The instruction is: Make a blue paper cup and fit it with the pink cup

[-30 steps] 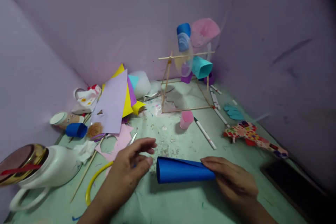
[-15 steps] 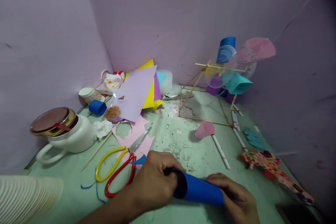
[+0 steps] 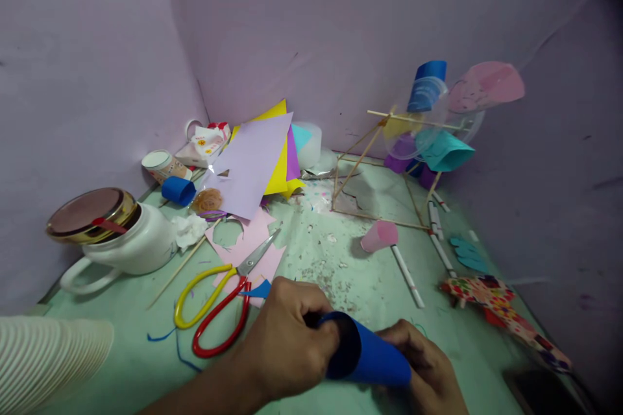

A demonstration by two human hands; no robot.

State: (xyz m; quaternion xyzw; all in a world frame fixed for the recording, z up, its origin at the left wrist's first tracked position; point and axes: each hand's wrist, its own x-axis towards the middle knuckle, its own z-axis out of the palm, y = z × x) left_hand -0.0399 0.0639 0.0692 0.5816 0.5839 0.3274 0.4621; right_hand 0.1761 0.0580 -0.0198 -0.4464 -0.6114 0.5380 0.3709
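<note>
A rolled tube of blue paper (image 3: 377, 358) is held between both hands low in the head view, its wide mouth facing left. My left hand (image 3: 294, 340) pinches the rim of that mouth. Around the narrower right end, my right hand (image 3: 426, 363) has its fingers closed. Left of my left hand, scissors (image 3: 238, 279) with one yellow and one red handle lie part open on a cut pink sheet (image 3: 243, 233). A small blue scrap (image 3: 260, 290) touches the area beside my left knuckles. Beyond the tube, a pink paper cup shape (image 3: 379, 236) stands near a white pen (image 3: 407, 276).
A stick frame (image 3: 379, 214) carrying a wheel with coloured paper cups (image 3: 445, 150) stands at the back right. Coloured sheets (image 3: 257, 162) lie at the back. A white mug (image 3: 131, 246) with a lid and a ribbed white cylinder (image 3: 53, 360) are at left; a floral fabric piece (image 3: 506, 314) lies right.
The tube's left mouth now faces the camera more and looks wider. Both hands keep hold of it; the right hand has shifted slightly left. The whole view has moved a little.
</note>
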